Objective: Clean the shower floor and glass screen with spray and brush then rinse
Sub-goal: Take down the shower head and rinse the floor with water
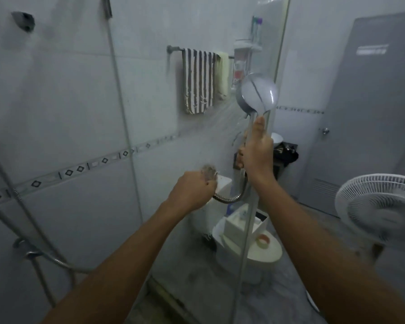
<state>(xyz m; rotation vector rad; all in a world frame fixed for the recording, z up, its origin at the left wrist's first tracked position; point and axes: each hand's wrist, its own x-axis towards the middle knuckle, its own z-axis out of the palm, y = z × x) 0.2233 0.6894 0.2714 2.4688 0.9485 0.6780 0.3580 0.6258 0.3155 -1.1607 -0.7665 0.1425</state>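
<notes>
— What is hard to make out from here?

— The thing in your left grip (192,190), just below centre. Your fingers are curled tight round it, and only a blurred, bristly grey tuft (209,171) shows at 1 o'clock of your knuckles, against the glass screen (279,43). I cannot tell whether it is a brush or a scourer. The towel (198,80) at 12 o'clock, striped dark and pale, and the white toilet (264,251) at 5 o'clock are seen only through the wet pane.

— And the other side?

— Your right grip (257,150) is wrapped round the handle of the shower head (258,92), thumb lying up along it. The round, shiny disc stands upright at 1 o'clock, with thin streaks of water running from it toward 9 o'clock. Its ribbed metal hose (232,197) curves down from the handle and passes out of sight behind your left grip. At 4 o'clock the frame edge cuts off a white fan (381,206) with a wire grille.
</notes>
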